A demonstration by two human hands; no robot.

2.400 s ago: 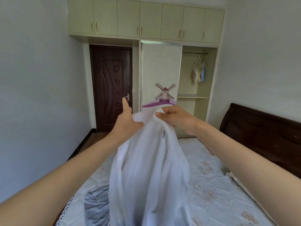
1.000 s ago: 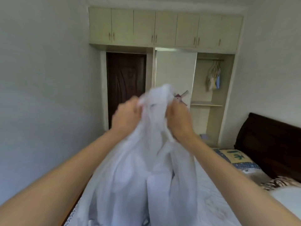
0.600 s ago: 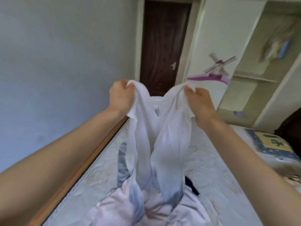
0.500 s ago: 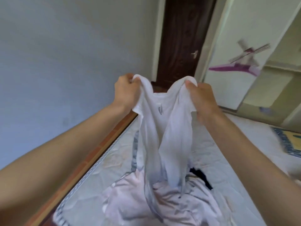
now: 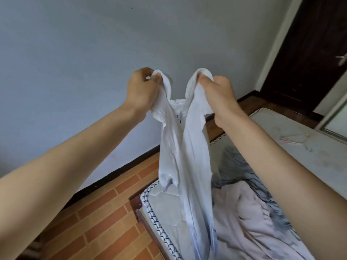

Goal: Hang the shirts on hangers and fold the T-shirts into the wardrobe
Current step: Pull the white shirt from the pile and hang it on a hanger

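Above the quilted white mattress bed (image 5: 309, 151), the left hand (image 5: 141, 91) and right hand (image 5: 217, 94) each grip a shoulder of the thin white cotton T-shirt (image 5: 184, 156), which hangs over crumpled pale-pink clothing (image 5: 249, 212).

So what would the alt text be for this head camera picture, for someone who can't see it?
Two bare hands, left hand and right hand, hold up a white cloth shirt by its shoulders over a bed with a pale quilted mattress, where pinkish and grey crumpled clothes lie.

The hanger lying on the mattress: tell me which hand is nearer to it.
Right. The right hand grips the white shirt on the side toward the hanger; the left hand grips its other shoulder, farther away.
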